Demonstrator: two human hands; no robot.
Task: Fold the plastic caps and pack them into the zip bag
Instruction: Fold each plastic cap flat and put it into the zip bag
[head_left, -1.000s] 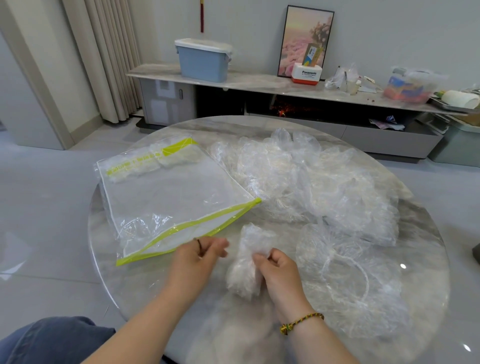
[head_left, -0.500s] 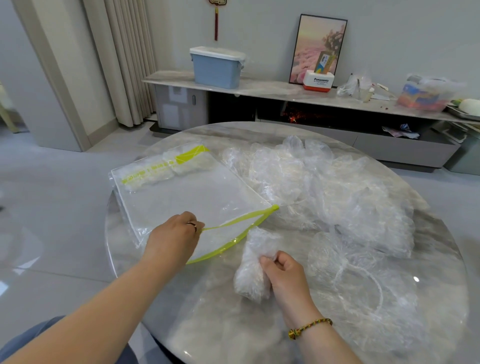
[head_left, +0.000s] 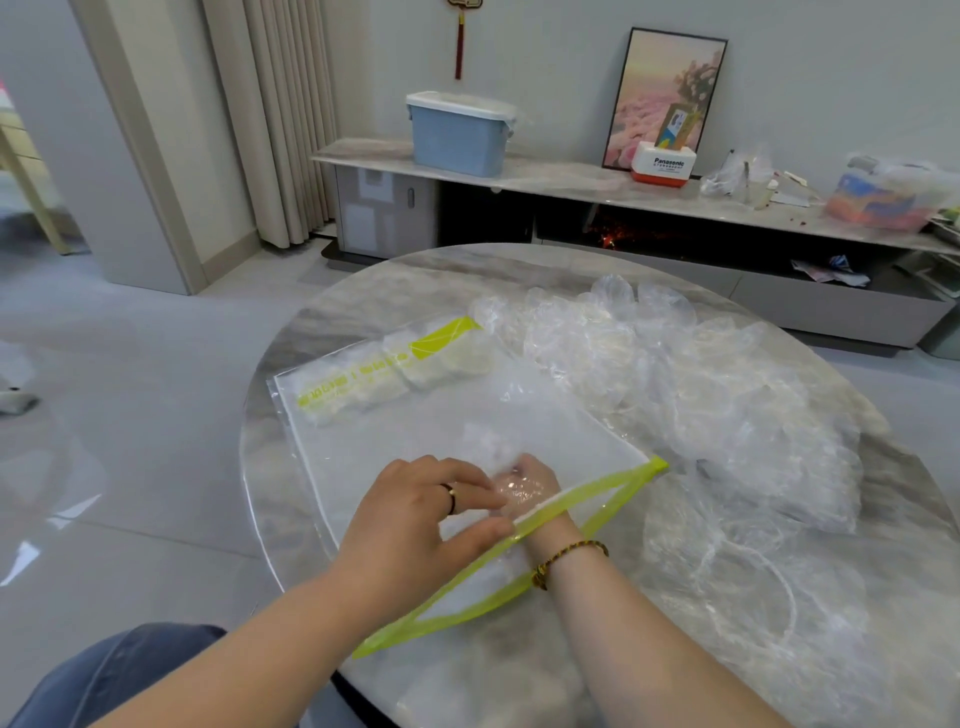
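Fingers and thumb of the left hand pinch the upper green lip of the zip bag, lifting its mouth apart. The right hand is inside to the wrist, its grip too blurred to tell. Folded caps lie at the bag's far end. Loose plastic caps are heaped beside it on the table.

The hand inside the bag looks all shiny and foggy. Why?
Head view: the right hand lies inside the zip bag, so the clear film veils it and throws small white glints; the floor at left shows glare too; the wide lens makes the curtain lean.
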